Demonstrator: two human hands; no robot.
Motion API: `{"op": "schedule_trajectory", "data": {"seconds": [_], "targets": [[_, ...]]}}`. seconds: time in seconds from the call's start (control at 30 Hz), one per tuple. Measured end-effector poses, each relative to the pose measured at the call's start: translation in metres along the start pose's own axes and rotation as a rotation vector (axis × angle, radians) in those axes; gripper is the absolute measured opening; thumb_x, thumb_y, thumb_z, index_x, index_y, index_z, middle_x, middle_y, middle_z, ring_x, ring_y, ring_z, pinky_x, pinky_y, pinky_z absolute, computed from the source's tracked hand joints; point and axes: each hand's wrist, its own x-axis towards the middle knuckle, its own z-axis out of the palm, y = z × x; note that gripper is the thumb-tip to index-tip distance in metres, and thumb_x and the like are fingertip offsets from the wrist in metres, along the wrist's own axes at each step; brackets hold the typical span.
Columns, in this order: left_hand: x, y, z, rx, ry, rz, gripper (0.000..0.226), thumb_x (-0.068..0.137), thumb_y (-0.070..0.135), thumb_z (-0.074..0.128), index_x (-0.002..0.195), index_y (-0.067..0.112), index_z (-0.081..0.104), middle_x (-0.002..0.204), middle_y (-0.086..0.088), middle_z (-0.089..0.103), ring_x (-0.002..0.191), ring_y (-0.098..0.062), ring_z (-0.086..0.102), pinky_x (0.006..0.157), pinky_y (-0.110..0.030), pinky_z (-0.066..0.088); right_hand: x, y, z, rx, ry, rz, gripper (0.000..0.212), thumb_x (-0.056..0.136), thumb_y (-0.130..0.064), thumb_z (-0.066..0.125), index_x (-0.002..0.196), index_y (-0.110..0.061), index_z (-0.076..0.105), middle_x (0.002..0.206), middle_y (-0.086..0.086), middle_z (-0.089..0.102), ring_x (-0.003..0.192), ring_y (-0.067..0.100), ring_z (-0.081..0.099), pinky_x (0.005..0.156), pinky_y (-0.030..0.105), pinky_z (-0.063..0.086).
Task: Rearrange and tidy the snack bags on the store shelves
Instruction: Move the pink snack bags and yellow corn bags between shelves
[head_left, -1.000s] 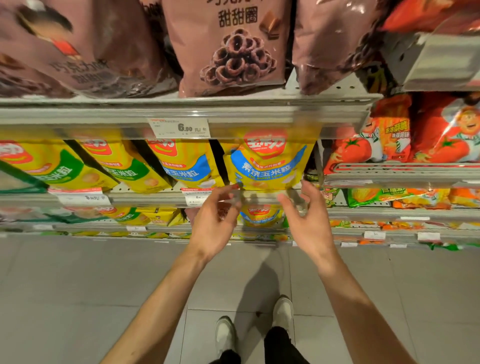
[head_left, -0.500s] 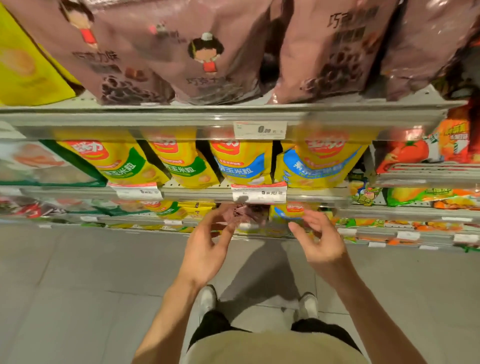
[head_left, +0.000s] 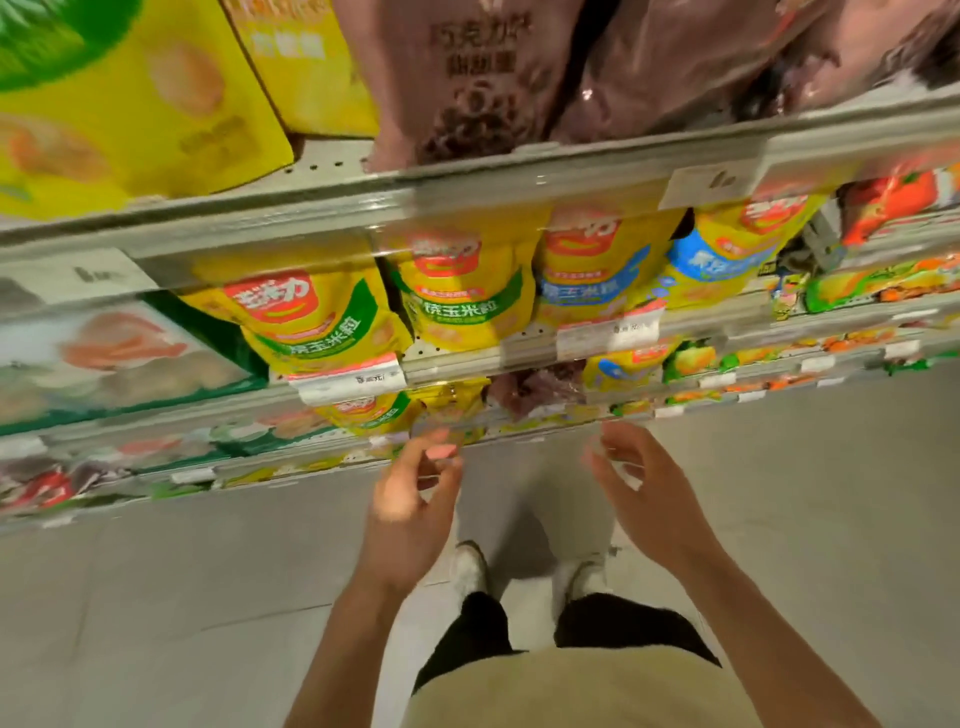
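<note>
light: bright, even | blur: strong motion smear | edges: wide-angle bowing | glare: shelf rails

Left hand (head_left: 410, 499): bare, raised forward, back toward the camera, fingers loosely curled, holding nothing.
Right hand (head_left: 641, 491): bare, level with the left and well apart from it, fingers loosely curled inward, holding nothing.
Forearms: bare, both extended forward, converging slightly toward the hands.
</note>
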Motion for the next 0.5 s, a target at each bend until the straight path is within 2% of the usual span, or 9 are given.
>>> {"op": "schedule_trajectory", "data": {"seconds": [0.07, 0.17, 0.37, 0.5], "targets": [[-0.007, -0.008, -0.002, -0.006, 0.022, 0.011, 0.024, 0.099, 0.022, 0.064, 0.121, 0.031, 0.064, 0.109, 0.006, 0.073, 0.093, 0.004, 0.068, 0.084, -0.012, 0.052, -0.005, 0.003, 0.004, -0.024, -0.012, 0.005, 0.041, 0.093, -0.038, 0.071, 0.13, -0.022, 0.062, 0.123, -0.003, 0.067, 0.114, 0.017, 0.065, 0.102, 0.037, 0.051], [-0.016, -0.018, 0.002, 0.009, 0.016, 0.003, 0.028, 0.1, 0.019, 0.063, 0.127, 0.024, 0.064, 0.108, 0.007, 0.073, 0.094, 0.001, 0.069, 0.084, -0.007, 0.048, -0.011, 0.012, 0.005, -0.037, -0.018, 0.03, 0.04, 0.094, -0.036, 0.071, 0.13, -0.022, 0.062, 0.123, -0.004, 0.067, 0.114, 0.016, 0.064, 0.103, 0.036, 0.05], [-0.021, -0.036, 0.049, 0.03, -0.008, -0.046, 0.031, 0.098, 0.025, 0.064, 0.129, 0.028, 0.062, 0.111, 0.014, 0.071, 0.098, 0.002, 0.066, 0.085, -0.006, 0.048, -0.005, 0.067, 0.002, -0.065, -0.043, 0.03, 0.041, 0.094, -0.032, 0.072, 0.131, -0.02, 0.062, 0.121, -0.003, 0.066, 0.114, 0.015, 0.062, 0.104, 0.035, 0.048], [0.012, -0.08, 0.113, -0.026, 0.027, -0.123, 0.025, 0.098, 0.027, 0.065, 0.122, 0.035, 0.062, 0.105, 0.015, 0.072, 0.096, 0.003, 0.066, 0.082, -0.01, 0.049, 0.038, 0.13, 0.018, -0.027, -0.03, -0.001, 0.038, 0.093, -0.029, 0.072, 0.13, -0.022, 0.063, 0.123, -0.007, 0.065, 0.116, 0.01, 0.061, 0.102, 0.025, 0.043]]}}
